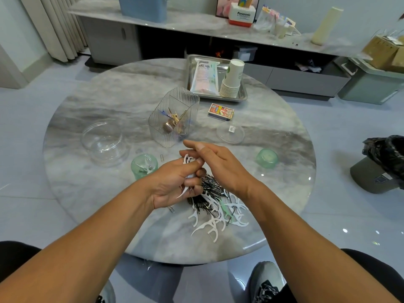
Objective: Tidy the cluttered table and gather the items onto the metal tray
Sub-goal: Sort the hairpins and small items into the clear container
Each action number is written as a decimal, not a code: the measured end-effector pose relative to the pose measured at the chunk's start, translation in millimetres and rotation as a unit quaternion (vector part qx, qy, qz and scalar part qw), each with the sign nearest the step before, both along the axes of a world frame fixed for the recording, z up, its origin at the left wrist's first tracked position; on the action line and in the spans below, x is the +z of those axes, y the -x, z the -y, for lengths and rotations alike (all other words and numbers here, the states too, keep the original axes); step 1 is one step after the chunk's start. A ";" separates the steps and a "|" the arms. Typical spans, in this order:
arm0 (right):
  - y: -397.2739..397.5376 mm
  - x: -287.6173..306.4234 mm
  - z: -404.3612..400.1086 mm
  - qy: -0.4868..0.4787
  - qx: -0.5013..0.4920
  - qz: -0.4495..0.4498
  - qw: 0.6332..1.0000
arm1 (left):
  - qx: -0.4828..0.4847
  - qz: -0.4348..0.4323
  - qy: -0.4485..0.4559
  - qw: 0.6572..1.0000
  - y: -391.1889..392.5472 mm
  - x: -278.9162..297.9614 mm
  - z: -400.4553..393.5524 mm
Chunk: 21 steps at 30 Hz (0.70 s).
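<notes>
My left hand [175, 182] grips a bunch of white floss picks [188, 160] above the table's near side. Just right of it, my right hand [216, 162] hovers with its fingers loosely extended and touches the bunch's top. Below both hands lies a mixed pile of white floss picks [209, 224] and black hairpins [207, 191]. A green cup [144, 165] to the left holds a few picks. At the far side stands the metal tray [242, 95] with a stack of paper cups [232, 77] and a flat packet [205, 75] on it.
A ribbed clear container [175, 115] holding small clips stands mid-table. There are also a clear round bowl [102, 138] at left, a clear lid [230, 133], a card box [221, 111] and a tipped green cup [266, 158] at right. A black-bagged bin [384, 162] is on the floor.
</notes>
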State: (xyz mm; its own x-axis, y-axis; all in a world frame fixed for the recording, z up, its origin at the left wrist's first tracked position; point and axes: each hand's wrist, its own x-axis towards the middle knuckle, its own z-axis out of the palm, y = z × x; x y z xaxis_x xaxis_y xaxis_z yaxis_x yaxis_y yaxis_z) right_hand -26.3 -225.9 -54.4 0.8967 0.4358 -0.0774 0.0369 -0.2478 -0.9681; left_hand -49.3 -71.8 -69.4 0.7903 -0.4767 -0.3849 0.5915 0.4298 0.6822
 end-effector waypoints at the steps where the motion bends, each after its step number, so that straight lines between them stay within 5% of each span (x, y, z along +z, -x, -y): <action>1: -0.7 0.6 -0.4 -0.001 -0.006 0.008 1.000 | -0.003 0.010 0.018 1.000 -0.6 0.9 -0.8; 4: -5.1 -0.6 0.3 0.023 -0.064 0.048 0.997 | -0.029 0.081 -0.014 0.996 -1.7 4.2 -0.5; 8: -2.0 -2.4 -1.6 0.034 0.008 0.025 0.999 | -0.075 0.143 -0.082 0.983 0.0 7.1 2.1; 16: 4.9 -5.8 -8.0 0.127 0.008 0.081 0.989 | -0.076 0.137 -0.183 0.971 7.5 5.5 3.7; 21: 3.0 -8.4 -10.0 0.071 -0.040 0.063 0.995 | -0.038 0.093 -0.218 0.971 5.7 7.6 3.6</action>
State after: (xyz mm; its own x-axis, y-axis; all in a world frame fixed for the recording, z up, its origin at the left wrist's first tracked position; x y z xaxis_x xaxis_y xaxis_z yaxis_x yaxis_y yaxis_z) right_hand -29.3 -215.9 -62.8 0.9348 0.3548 -0.0172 0.1306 -0.3884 -0.9122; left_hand -55.0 -75.4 -61.9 0.8342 -0.3603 -0.4174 0.4593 0.0353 0.8876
